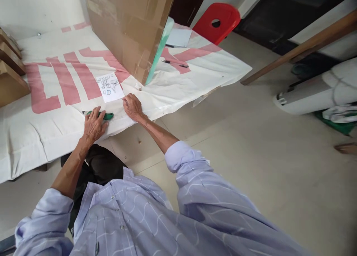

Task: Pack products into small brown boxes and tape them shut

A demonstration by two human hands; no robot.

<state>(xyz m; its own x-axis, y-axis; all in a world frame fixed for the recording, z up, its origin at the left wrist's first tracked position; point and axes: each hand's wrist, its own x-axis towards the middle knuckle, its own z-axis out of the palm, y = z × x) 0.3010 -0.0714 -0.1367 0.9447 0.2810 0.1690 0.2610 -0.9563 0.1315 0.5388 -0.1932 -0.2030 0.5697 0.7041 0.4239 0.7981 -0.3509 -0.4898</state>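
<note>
My left hand rests on a green-handled tool that lies on the white cloth with red lettering covering the table; its fingers curl over the handle. My right hand lies palm down on the cloth near the table's front edge, fingers bent, just below a small white sheet with drawn shapes. A big cardboard box stands on the table behind the sheet, with a green panel along its right side.
Brown cardboard pieces sit at the table's left end. A pen and a paper lie behind the box. A red plastic chair stands beyond the table. A wooden beam and white rolls are at the right.
</note>
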